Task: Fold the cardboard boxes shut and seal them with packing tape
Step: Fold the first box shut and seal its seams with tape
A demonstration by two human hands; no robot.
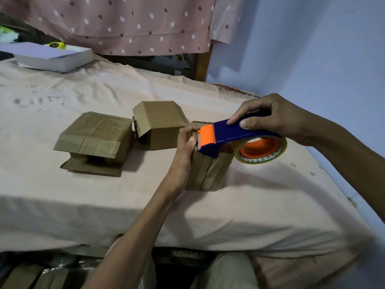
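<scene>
Right hand [268, 119] grips the blue tape dispenser [235, 134] by its top, fingers curled over the body. Orange cutter end points left and sits at the top far edge of the nearest box [208, 170]. Tape roll [260, 150] hangs off the right side of that box.

Left hand [187, 140] is at the box's top left corner, fingers curled, thumb right beside the serrated blade; it looks to be pinching the tape end or pressing it down onto the box. Can't tell which, the dispenser head hides the contact.

The near box stands on the pink sheet [104, 205] and already shows tape strips down its front face. Two more boxes lie to the left: the middle box [160, 124] with a side flap open, and the leftmost box [95, 138] with flaps loose and one flap splayed flat on the sheet. Both look unsealed. A white box [54, 57] sits far left.

Risks from here, as I see it:
- Thumb is very near the blade teeth; a jerk on the cut could nick it.
- Soft bedding under the box means it could tip or slide when tape is pulled.
- If the tape end isn't pressed down firmly, it lifts with the dispenser and sticks back onto the roll.
- Pulling at an angle would wrinkle the tape or miss the seam.
</scene>
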